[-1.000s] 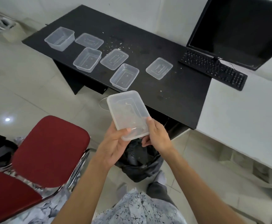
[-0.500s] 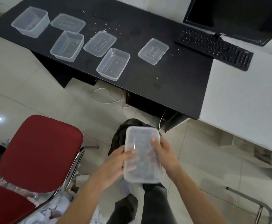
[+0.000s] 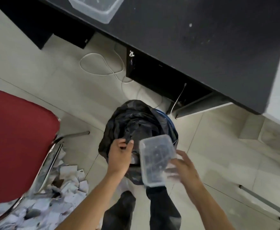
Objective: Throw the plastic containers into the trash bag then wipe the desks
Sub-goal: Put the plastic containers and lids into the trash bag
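A black trash bag (image 3: 136, 120) stands on the floor just in front of the black desk (image 3: 210, 44). My left hand (image 3: 120, 156) pinches the bag's near rim between thumb and fingers. My right hand (image 3: 184, 170) holds a clear plastic container (image 3: 156, 159) from below, its fingers showing through the plastic, just over the bag's near right edge. Another clear plastic container (image 3: 94, 5) sits on the desk at the top edge of the view, partly cut off.
A red padded chair (image 3: 14, 143) with a chrome frame stands to the left, with crumpled paper scraps (image 3: 57, 195) on the floor under it. A white cable (image 3: 101, 63) loops on the tiles below the desk. My dark trouser legs (image 3: 142, 209) are below the bag.
The view has tipped down onto the bag. My left hand let go of the container and took hold of the bag's rim. My right hand alone now carries the container, lower and further right.
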